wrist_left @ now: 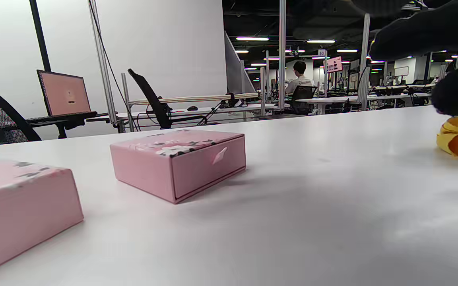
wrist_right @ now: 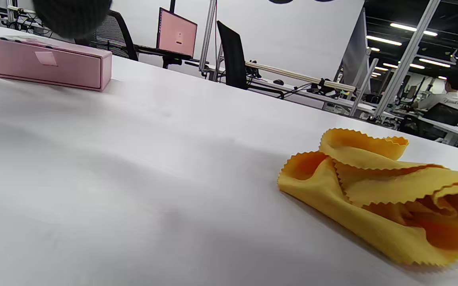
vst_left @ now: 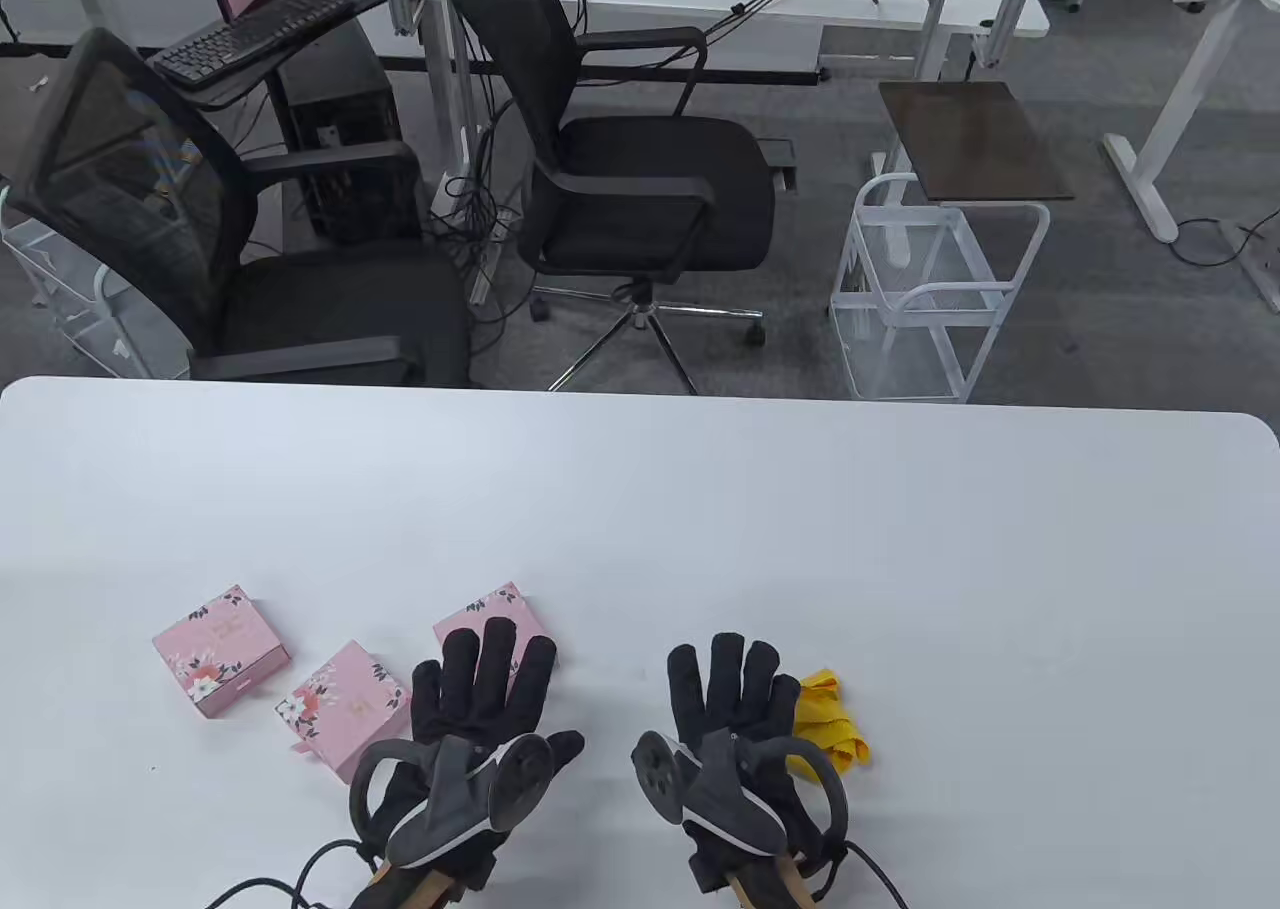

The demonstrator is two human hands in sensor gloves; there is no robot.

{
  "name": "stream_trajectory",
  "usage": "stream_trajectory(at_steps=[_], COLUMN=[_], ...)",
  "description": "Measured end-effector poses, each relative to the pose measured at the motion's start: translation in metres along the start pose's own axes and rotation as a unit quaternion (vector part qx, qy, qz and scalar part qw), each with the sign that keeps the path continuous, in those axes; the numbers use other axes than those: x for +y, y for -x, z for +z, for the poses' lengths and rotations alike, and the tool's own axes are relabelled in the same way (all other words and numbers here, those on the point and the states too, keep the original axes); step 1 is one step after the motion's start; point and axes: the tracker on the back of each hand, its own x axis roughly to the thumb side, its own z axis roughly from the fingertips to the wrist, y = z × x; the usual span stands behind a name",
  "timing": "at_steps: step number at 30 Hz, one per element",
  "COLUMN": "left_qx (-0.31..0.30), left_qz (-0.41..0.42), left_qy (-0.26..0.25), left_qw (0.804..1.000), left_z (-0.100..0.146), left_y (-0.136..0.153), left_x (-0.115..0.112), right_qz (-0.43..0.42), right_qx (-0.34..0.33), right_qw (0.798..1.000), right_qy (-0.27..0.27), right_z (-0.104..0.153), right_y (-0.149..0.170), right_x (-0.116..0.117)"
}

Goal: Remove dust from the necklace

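Table view: both hands lie flat near the front edge of the white worktop [vst_left: 640, 509], palms down, fingers spread.
Left hand [vst_left: 480, 719]: the fingers are stretched out and grip nothing; the fingertips reach over the near corner of one pink box [vst_left: 480, 621], but I cannot tell if they touch it.
Right hand [vst_left: 725, 714]: the fingers are also stretched out and hold nothing; the yellow cloth [vst_left: 828, 717] lies just beside this hand, on its right.
Pink boxes: three small ones with a flower print. A second box [vst_left: 340, 707] is just left of the left hand, and a third box [vst_left: 220, 649] is further left.
Left wrist view: one box [wrist_left: 179, 163] looks like a drawer box, closed, with a small pull tab on its front.
Necklace: not visible in any view; I judge that it is inside one of the closed boxes, but which one I cannot tell.
Step in hand: the very start, nothing is picked up yet.
Next move: probably to slide a box open by its tab and take the necklace out, then to take the crumpled cloth [wrist_right: 384, 198] with the right hand.
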Motion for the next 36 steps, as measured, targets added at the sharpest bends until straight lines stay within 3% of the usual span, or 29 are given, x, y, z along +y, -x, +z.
stream_trajectory(at_steps=[18, 24, 30, 36], left_qx=[0.020, 0.070, 0.104, 0.095], left_qz=[0.015, 0.027, 0.044, 0.007], left_qy=[-0.001, -0.006, 0.027, 0.159], left_qw=[1.000, 0.997, 0.993, 0.983], left_z=[-0.004, -0.011, -0.038, -0.078], left_y=[0.012, 0.035, 0.060, 0.065], left_x=[0.000, 0.002, 0.003, -0.002], right_qz=[-0.015, -0.029, -0.045, -0.054], right_qx=[0.003, 0.009, 0.015, 0.015], right_qw=[1.000, 1.000, 0.999, 0.998], right_qy=[0.004, 0.006, 0.011, 0.012], right_z=[-0.002, -0.001, -0.001, 0.000], right_y=[0.003, 0.009, 0.016, 0.017], right_x=[0.004, 0.003, 0.001, 0.000])
